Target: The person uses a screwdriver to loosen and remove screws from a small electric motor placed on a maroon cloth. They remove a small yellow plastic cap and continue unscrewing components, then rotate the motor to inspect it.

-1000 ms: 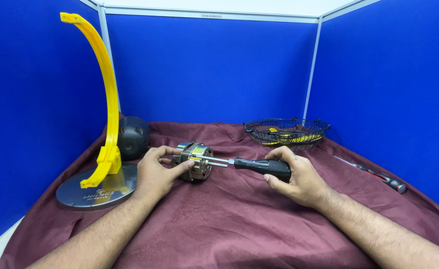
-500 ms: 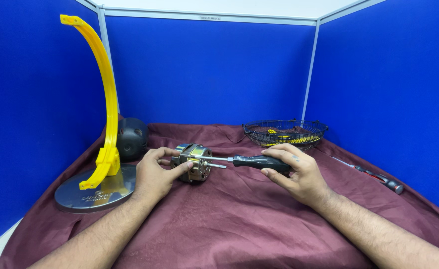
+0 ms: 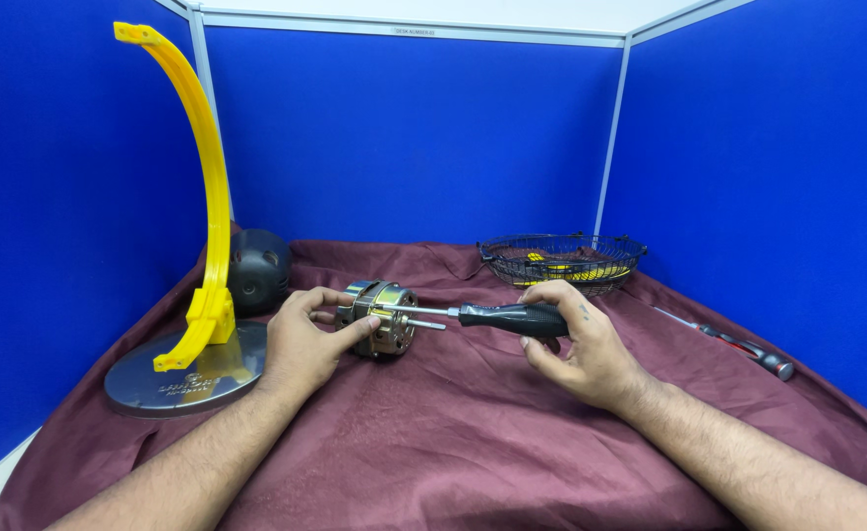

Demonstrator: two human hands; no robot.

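Observation:
A small round metal motor (image 3: 386, 317) with a short shaft lies on the maroon cloth (image 3: 473, 442). My left hand (image 3: 305, 339) grips it from the left, thumb and fingers around its body. My right hand (image 3: 581, 344) holds a black-handled screwdriver (image 3: 507, 317) level, its metal shank reaching left to the motor's face. The tip's exact contact point is too small to make out.
A tall curved yellow arm (image 3: 207, 187) rises from a round grey base (image 3: 173, 374) at the left, with a black dome-shaped housing (image 3: 258, 270) behind it. A black wire basket (image 3: 563, 260) sits at the back right. Another screwdriver (image 3: 733, 344) lies at the right. Blue partition walls enclose the table.
Both hands, the motor and the screwdriver have shifted only slightly; the screwdriver stays pressed against the motor's face.

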